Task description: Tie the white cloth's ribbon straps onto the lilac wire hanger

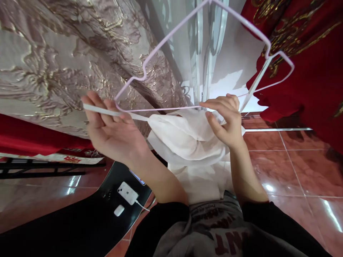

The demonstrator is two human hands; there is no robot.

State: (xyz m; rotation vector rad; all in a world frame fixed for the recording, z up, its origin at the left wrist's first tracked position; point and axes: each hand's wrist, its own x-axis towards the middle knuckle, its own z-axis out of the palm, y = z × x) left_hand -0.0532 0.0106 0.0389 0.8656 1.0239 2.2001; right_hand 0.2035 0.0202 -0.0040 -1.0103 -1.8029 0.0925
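Observation:
A pale pink hanger (174, 35) hangs in front of me. Below its lower bar droops a white garment (184, 137) of thin cloth with narrow straps. One strap (258, 80) loops over the hanger's right shoulder notch. My left hand (114, 130), palm up at the hanger's left end, has the other white strap (102, 110) drawn across its fingers, held near the thumb. My right hand (226, 119) lies over the lower bar and the garment's upper edge, its thumb apart from the stretched index finger. The bar behind that hand is hidden.
A beige embossed curtain (80, 46) fills the left; red cloth with gold trim (302, 46) hangs at right. A black bench (80, 214) at lower left bears a white phone (128, 192) on a cable and a small white case (119, 210). Reddish floor tiles (294, 171) lie below.

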